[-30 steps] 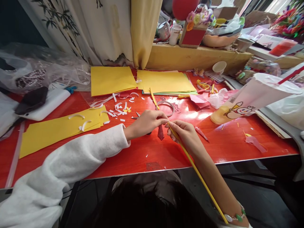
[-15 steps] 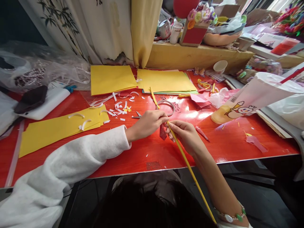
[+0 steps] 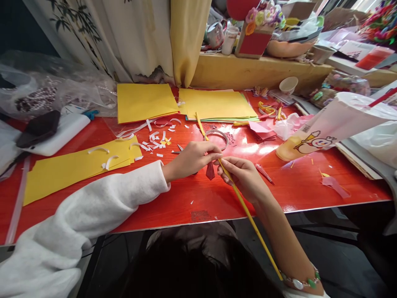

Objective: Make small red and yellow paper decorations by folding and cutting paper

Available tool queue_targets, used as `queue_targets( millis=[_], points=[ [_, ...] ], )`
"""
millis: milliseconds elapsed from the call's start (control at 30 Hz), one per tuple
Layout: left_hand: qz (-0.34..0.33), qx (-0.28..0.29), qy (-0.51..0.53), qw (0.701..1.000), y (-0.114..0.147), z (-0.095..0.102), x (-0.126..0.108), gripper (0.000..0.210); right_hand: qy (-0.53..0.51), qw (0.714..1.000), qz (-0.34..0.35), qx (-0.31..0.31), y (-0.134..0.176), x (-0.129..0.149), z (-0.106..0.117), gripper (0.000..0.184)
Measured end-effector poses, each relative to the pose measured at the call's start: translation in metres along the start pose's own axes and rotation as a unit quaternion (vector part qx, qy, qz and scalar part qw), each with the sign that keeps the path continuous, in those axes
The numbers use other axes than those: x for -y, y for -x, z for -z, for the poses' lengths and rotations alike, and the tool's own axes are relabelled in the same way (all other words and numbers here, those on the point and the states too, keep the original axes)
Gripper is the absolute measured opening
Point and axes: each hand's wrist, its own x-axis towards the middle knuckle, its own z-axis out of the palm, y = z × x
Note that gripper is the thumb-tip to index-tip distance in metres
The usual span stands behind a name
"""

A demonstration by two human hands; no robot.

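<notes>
At the centre of the frame the left hand (image 3: 190, 159), in a white fleece sleeve, pinches its fingertips together on the top end of a long thin yellow paper strip (image 3: 248, 213). Just right of it the right hand (image 3: 243, 177) is closed around the same strip, which runs down along the forearm toward the lower right. A small dark red folded paper piece (image 3: 210, 171) hangs between the two hands, touching the strip's top. Judging by this, the red piece looks already folded and is being joined to the strip; the join appears unfinished.

Just above the hands lies a clear tape ring (image 3: 217, 138) on the glossy red table (image 3: 310, 186). Left of centre, white paper snippets (image 3: 155, 142) are scattered beside yellow paper sheets (image 3: 77, 165). At the right, a tilted white paper cup with a cartoon print (image 3: 328, 128); its contents cannot be seen. A small white cup (image 3: 288, 85) stands at upper right.
</notes>
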Motion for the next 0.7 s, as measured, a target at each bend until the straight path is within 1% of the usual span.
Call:
queue_targets(
  millis=[167,267,367,567,700],
  points=[
    [0.066,0.004,0.059,0.996,0.0002,0.0002,-0.0007,0.018,-0.012,1.000,-0.001,-0.007,-0.0009,-0.0012,0.0009,0.021],
    [0.085,0.031,0.100,0.991,-0.0007,0.0024,-0.0016,0.023,-0.026,0.999,-0.013,-0.013,-0.0017,-0.0010,0.0032,0.021],
    [0.091,0.055,0.109,0.988,-0.0012,0.0046,-0.0037,0.024,-0.033,0.999,-0.024,-0.020,-0.0024,-0.0008,0.0049,0.020],
    [0.109,0.038,0.118,0.986,0.0017,0.0009,-0.0081,0.020,-0.022,0.999,-0.031,-0.037,-0.0031,-0.0010,0.0043,0.019],
    [0.117,0.035,0.145,0.982,0.0026,-0.0010,-0.0091,0.021,-0.011,0.999,-0.022,-0.028,-0.0030,-0.0023,0.0033,0.020]
  ],
)
